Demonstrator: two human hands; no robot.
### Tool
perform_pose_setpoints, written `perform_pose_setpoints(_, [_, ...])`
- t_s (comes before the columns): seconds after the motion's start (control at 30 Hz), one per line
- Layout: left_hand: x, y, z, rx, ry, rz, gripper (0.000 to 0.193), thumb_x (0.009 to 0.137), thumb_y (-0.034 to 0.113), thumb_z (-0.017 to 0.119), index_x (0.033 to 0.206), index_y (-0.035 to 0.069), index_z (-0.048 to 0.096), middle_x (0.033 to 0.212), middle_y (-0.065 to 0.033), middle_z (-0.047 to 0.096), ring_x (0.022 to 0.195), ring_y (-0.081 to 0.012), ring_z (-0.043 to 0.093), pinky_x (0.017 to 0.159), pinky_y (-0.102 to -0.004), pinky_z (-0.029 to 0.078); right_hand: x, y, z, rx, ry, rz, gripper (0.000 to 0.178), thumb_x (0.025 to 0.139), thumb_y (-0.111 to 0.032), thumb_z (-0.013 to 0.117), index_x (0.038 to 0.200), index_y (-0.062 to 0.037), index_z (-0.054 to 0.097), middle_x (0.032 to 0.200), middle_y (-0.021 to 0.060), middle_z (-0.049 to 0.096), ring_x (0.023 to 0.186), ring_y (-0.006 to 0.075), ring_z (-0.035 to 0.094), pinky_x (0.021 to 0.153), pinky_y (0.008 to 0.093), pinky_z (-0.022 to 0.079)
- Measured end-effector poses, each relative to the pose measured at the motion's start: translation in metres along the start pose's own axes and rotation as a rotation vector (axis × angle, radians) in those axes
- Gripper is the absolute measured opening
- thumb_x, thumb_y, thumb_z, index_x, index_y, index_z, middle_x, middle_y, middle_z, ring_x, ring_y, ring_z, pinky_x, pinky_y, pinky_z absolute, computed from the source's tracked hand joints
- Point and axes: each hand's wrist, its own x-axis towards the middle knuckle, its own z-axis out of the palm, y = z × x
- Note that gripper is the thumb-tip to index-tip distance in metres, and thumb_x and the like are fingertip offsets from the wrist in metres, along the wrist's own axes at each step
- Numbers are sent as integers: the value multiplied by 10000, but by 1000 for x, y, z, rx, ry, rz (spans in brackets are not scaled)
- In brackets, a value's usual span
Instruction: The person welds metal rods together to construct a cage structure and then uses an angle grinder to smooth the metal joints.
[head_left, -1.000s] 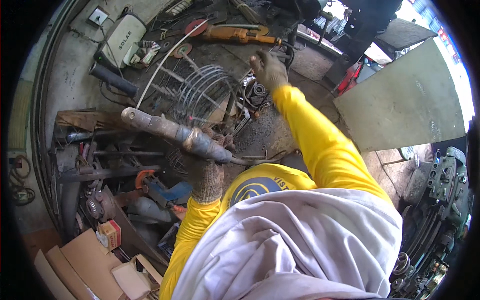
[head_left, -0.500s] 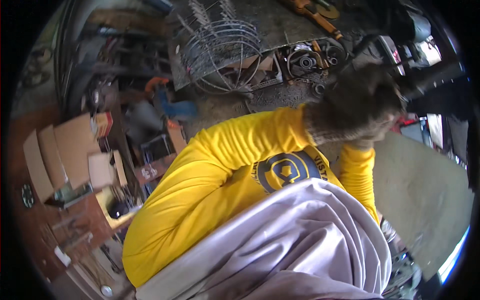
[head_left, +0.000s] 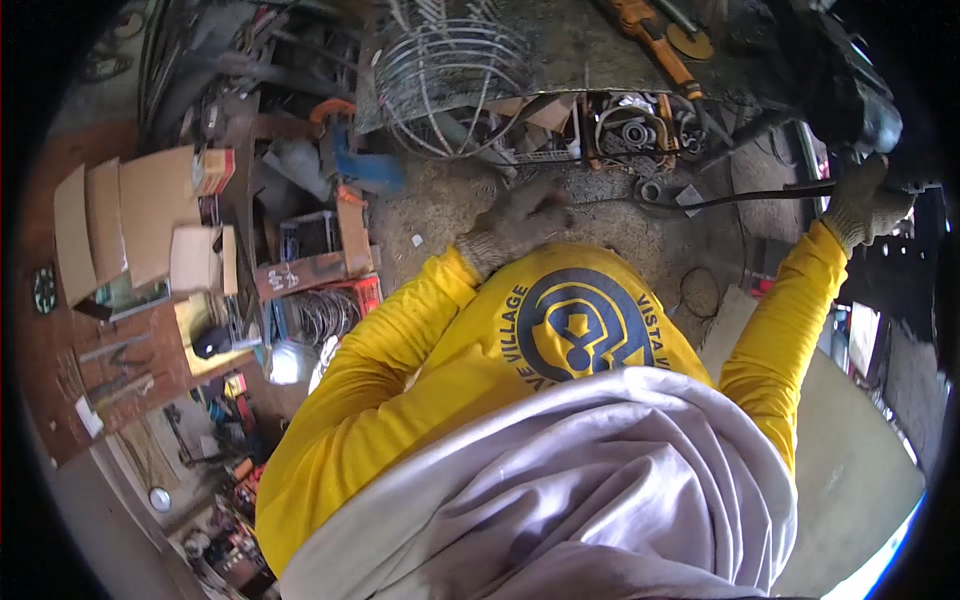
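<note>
Both my hands wear grey-brown knit work gloves. My right hand [head_left: 868,208] is raised at the far right beside a dark machine [head_left: 835,85], its fingers closed around the end of a long, thin dark rod or cable [head_left: 755,196]. From there the strand runs left with a slight sag, thinning toward my left hand [head_left: 515,222]. That hand is in front of my chest, smeared by motion. Its fingers point toward the strand's thin end, but I cannot tell whether they grip it.
A round wire cage [head_left: 450,85] rests on the dark metal workbench [head_left: 570,65], with an orange angle grinder [head_left: 655,45] to its right. Below the bench edge sits a crate of metal parts [head_left: 632,135]. Left are a blue clamp-like tool [head_left: 365,165] and open cardboard boxes [head_left: 150,220].
My hands, close together at upper right before, are now wide apart. The left has moved left to my chest, the right farther right. The dark strand between them now shows.
</note>
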Motion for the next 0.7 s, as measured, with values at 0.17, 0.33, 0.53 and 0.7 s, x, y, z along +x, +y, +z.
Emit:
perform_pose_setpoints(0.17, [-69,-122,-13,344,165,-335,397,839,354,627,1081,39,626,1016,-173,648,956,-316,630,828,-385,487,-3,-12,22,23,-12,-57,529,761,-394,634,1041,50,560,943,198,635,881,357,635,761,446,497])
perform_pose_setpoints(0.33, [-144,-195,-6,464,14,-579,320,851,367,591,1044,124,669,1023,-136,648,984,-323,608,858,-399,483,-14,-20,24,133,151,-135,529,795,-387,619,1083,50,546,919,178,646,872,369,635,764,444,496])
perform_pose_setpoints(0.53, [-200,-254,29,735,-256,-481,255,885,351,512,1006,219,693,1055,-135,646,1040,-306,595,866,-405,496,-22,29,35,-274,2,-47,732,788,-485,549,1178,126,447,973,274,599,868,431,591,767,524,470])
perform_pose_setpoints(0.7, [-177,-202,20,569,-165,-560,261,891,354,500,995,216,694,1019,-145,643,1030,-324,596,858,-420,493,-32,26,34,-323,4,-98,857,792,-455,546,1336,152,282,1075,307,525,953,444,549,820,535,444])
